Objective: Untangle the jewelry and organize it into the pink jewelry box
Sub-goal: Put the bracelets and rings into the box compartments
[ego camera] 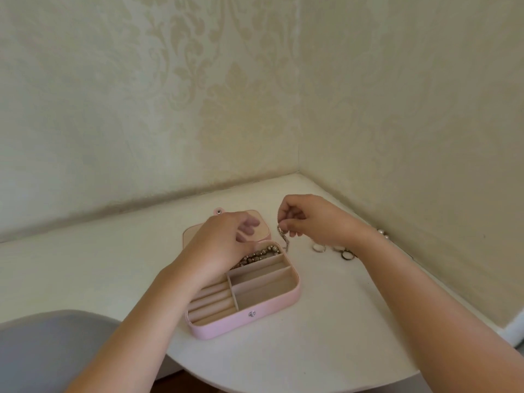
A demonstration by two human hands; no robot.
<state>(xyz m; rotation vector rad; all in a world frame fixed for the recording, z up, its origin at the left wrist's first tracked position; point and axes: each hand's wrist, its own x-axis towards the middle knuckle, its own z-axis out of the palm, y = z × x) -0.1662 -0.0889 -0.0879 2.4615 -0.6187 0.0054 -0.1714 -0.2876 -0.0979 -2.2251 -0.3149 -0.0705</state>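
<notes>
The pink jewelry box [255,321] lies open on the white table, lid [255,222] folded back. A beaded necklace [259,255] lies in its far compartment. My left hand [221,245] hovers over the box's far part with relaxed, slightly blurred fingers, covering part of the beads. My right hand [309,219] is raised just right of the box and pinches a thin silver chain [283,239] that hangs down toward the box's far right corner.
Rings [319,247] and a small hoop [346,255] lie on the table under my right wrist. A pearl strand [382,233] sits near the wall corner. A grey chair [51,350] stands at lower left. The table edge curves in front.
</notes>
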